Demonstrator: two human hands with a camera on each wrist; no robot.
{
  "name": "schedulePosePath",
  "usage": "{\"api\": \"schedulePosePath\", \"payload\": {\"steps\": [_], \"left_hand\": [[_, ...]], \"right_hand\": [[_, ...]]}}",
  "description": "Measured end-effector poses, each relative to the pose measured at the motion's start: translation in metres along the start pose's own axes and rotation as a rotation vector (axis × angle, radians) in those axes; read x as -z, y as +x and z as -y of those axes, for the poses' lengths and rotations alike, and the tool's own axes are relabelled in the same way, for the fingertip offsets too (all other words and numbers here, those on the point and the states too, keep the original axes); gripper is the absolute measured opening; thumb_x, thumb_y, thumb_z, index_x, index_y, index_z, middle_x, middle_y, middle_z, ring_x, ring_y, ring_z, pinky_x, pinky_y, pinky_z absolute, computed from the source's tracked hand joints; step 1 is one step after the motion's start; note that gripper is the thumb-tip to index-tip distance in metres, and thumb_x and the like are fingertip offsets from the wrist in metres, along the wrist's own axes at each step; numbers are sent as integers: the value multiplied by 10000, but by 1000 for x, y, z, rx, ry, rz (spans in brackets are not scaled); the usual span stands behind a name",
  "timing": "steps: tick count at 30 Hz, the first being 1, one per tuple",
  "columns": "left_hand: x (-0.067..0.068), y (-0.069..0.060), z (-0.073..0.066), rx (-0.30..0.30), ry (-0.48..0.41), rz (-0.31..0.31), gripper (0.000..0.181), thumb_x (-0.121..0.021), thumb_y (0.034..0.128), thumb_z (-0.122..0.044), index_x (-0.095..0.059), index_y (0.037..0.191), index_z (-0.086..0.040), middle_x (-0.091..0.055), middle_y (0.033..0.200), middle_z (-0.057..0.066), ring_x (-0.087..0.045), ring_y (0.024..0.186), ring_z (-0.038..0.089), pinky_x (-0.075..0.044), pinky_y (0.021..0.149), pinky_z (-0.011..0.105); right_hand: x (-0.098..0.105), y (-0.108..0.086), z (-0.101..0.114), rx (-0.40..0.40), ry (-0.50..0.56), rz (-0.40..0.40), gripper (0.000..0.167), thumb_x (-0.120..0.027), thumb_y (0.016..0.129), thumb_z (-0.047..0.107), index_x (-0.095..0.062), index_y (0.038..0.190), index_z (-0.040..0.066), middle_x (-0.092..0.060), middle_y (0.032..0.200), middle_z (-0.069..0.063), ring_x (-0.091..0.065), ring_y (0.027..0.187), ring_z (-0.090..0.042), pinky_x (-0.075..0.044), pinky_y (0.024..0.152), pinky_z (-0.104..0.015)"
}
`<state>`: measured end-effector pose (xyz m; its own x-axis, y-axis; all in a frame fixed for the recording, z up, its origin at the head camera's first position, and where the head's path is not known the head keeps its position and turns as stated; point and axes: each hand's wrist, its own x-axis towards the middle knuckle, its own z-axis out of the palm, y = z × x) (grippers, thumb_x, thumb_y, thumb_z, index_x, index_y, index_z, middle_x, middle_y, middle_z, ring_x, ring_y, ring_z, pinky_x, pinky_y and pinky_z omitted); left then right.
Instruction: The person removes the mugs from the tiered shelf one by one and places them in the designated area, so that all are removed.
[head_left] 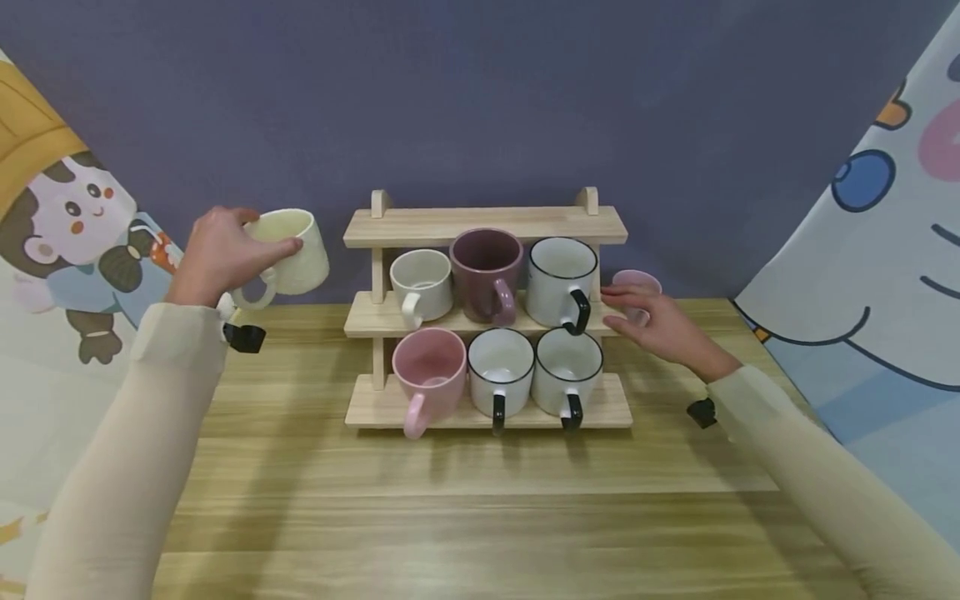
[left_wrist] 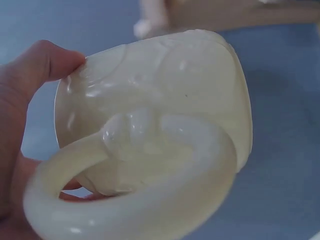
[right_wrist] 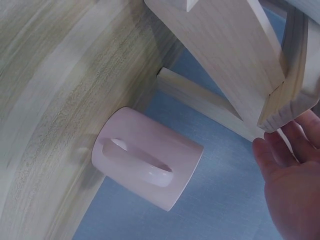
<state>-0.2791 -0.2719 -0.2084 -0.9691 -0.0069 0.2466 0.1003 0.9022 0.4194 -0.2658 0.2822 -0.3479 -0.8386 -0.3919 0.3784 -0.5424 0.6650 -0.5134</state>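
Left hand (head_left: pixel 232 254) is gripping the cream mug (head_left: pixel 306 265) near its rim, just right of the palm; I'm watching my right hand (head_left: pixel 656 323), fingers loosely extended, touching the wooden rack (head_left: pixel 480 225), a pink mug (right_wrist: pixel 167 140) standing just beyond it.

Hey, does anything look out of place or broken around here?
The pale pink, glossy cylindrical mug stands alone on the wood-grain table, just beside the three-tier light-wood rack, whose lower two tiers hold six glossy white, pink and plum mugs; that looks slightly odd. I see no spill or breakage.
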Motion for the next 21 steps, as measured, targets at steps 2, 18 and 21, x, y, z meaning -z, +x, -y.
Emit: {"api": "schedulePosePath", "payload": {"steps": [2,18,21], "left_hand": [[-10,1,12,14,-4,16,940,-595,802,-605,-418,1321,158,-438,1276,363,-385,1156,512,-390,838,619],[-86,17,62,6,5,103,795,-680,777,-527,-548,1120,178,-505,1134,367,-439,1053,504,-392,842,591],[-97,19,67,14,45,111,764,-677,774,-517,-556,1072,177,-511,1078,366,-432,1028,500,-392,833,584]], "right_hand": [[0,0,0,-1,-3,0,404,-671,892,246,-619,1232,34,-564,1291,-104,-448,1234,-302,-352,992,-510],[0,1,0,-25,-15,10,425,-664,895,267,-606,1257,51,-566,1291,-99,-451,1234,-303,-359,982,-512],[0,0,1,-25,-16,10,425,-664,896,262,-603,1258,47,-567,1290,-102,-452,1232,-307,-359,982,-512]]}}
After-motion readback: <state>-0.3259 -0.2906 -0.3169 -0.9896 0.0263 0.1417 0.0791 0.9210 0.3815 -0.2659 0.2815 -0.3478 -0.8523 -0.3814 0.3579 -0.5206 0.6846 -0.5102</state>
